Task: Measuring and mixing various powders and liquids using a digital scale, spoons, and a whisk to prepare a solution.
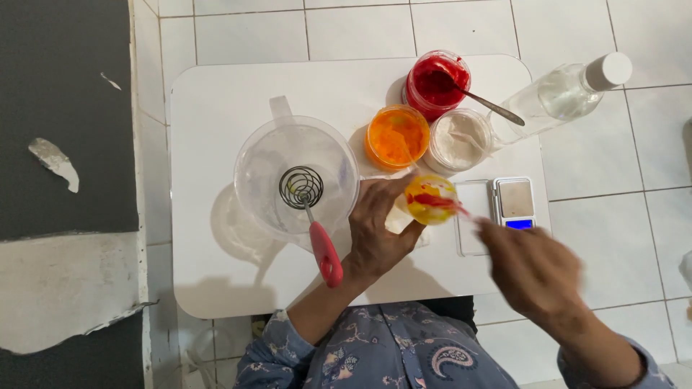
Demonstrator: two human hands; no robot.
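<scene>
So, looking down from the head cam: left hand (pixel 378 234) is wrapped around a small cup (pixel 430 199) smeared with yellow and red inside, fingers curled on its side, holding it just above the white tabletop (pixel 216 94). Right hand (pixel 533 270) is blurry, fingers pinched shut on a thin stick (pixel 450 205) whose red-coated end sits inside that cup. Right behind the cup there's a small digital scale (pixel 513 202) with its lid flipped open beside it. Left of the hands is a clear measuring jug (pixel 295 180) with a red-handled spring whisk (pixel 313 216) resting in it. Further back: an orange pigment tub (pixel 396 137), a white powder tub (pixel 459 139), and a red tub (pixel 436 83) with a spoon (pixel 494 106) stuck in it. A clear bottle (pixel 562 94) with a white cap lies at the right edge.
</scene>
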